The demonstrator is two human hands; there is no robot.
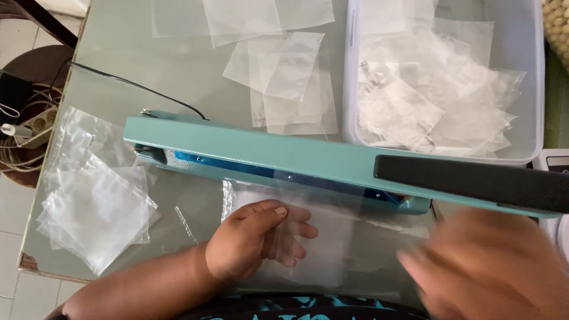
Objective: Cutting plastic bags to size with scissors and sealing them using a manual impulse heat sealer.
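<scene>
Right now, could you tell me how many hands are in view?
2: the left hand rests on a clear plastic bag below the teal sealer; the right hand, blurred, is at lower right.

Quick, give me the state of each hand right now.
Left hand: fingers pressing the clear plastic bag flat below the teal heat sealer.
Right hand: motion-blurred near the sealer's black handle; grip cannot be told.

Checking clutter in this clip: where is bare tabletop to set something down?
Bare glass lies between the cable and the upper bags, above the sealer. A narrower gap separates the left bag pile from the left hand. The tub is crowded; so is the sealer's front.
</scene>
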